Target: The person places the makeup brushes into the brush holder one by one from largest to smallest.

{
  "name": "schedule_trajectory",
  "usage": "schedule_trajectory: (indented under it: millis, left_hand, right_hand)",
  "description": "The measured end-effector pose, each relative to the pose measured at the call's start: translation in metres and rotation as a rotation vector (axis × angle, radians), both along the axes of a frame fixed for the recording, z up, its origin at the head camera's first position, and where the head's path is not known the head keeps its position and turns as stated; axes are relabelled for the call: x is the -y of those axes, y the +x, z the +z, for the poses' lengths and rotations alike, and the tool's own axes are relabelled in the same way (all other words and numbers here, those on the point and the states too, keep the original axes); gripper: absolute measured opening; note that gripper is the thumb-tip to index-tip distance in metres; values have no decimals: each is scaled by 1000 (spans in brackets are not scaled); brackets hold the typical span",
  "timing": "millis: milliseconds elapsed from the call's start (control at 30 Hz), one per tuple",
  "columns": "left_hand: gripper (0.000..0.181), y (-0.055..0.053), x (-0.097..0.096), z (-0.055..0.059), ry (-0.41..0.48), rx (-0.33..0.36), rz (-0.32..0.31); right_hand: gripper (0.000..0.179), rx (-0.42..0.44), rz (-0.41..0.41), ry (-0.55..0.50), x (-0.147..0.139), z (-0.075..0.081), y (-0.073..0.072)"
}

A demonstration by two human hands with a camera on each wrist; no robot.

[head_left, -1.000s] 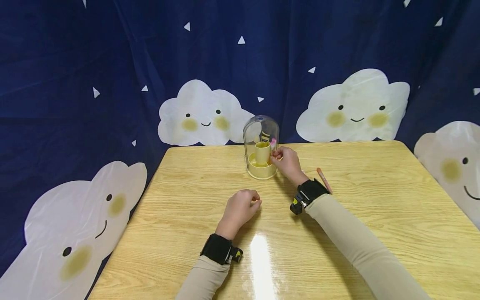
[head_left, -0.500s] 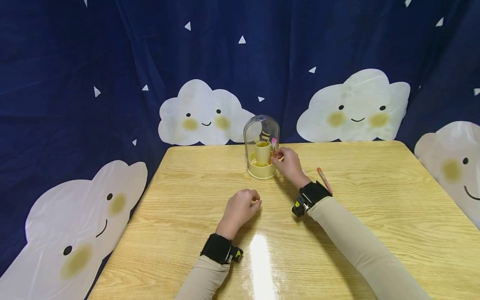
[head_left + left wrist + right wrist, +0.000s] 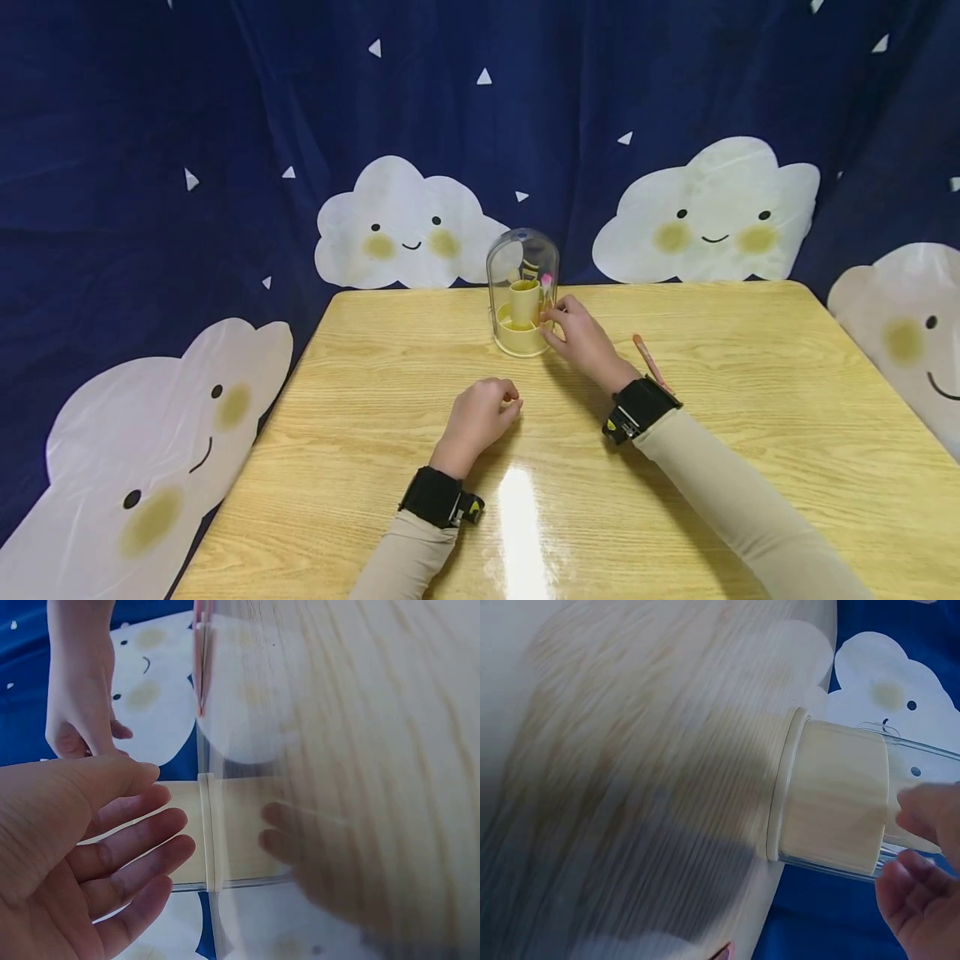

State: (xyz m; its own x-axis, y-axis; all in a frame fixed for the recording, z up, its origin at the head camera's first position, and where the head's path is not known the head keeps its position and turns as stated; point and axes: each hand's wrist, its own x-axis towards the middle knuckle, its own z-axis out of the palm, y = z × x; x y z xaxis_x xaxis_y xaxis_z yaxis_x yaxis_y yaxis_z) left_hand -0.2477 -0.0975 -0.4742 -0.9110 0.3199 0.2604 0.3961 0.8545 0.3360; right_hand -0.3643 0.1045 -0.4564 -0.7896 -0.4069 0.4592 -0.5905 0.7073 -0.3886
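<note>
A pale yellow round organizer (image 3: pixel 517 340) with a taller cup (image 3: pixel 524 305) in its middle stands under a clear domed cover (image 3: pixel 522 237). On its right side a small brush with a pink tip (image 3: pixel 547 281) stands upright inside. My right hand (image 3: pixel 588 346) is right at that side, fingertips near the organizer's rim. In the right wrist view the thumb and fingers (image 3: pixel 901 889) are apart, with nothing seen between them. My left hand (image 3: pixel 480 419) rests on the table nearer to me, fingers loosely curled and holding nothing.
An orange-pink brush (image 3: pixel 648 358) lies on the wooden table (image 3: pixel 750 400), beside and partly behind the right wrist. A dark blue curtain (image 3: pixel 420 100) printed with white clouds hangs behind the table.
My right hand has drawn slightly back and to the right, its thumb and fingers now wider apart beside the pink-tipped brush. The left hand has stayed in place.
</note>
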Motion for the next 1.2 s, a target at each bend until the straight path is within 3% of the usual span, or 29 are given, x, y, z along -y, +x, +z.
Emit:
schedule_trajectory:
  millis: [267, 500, 700, 867, 1200]
  left_hand:
    - [17, -7, -4, 1, -2, -11, 3]
    - [48, -41, -5, 7, -45, -117, 27]
    - [59, -61, -6, 13, -130, -79, 47]
    - [56, -65, -7, 12, -169, -19, 51]
    - [55, -67, -10, 8, -153, -25, 46]
  right_hand:
    - [24, -4, 74, 88, -5, 0, 5]
    - [27, 10, 104, 91, -11, -1, 6]
    - [31, 36, 124, 90, -14, 0, 6]
    - [38, 83, 107, 91, -16, 0, 7]
    - [41, 124, 75, 119, -20, 2, 6]
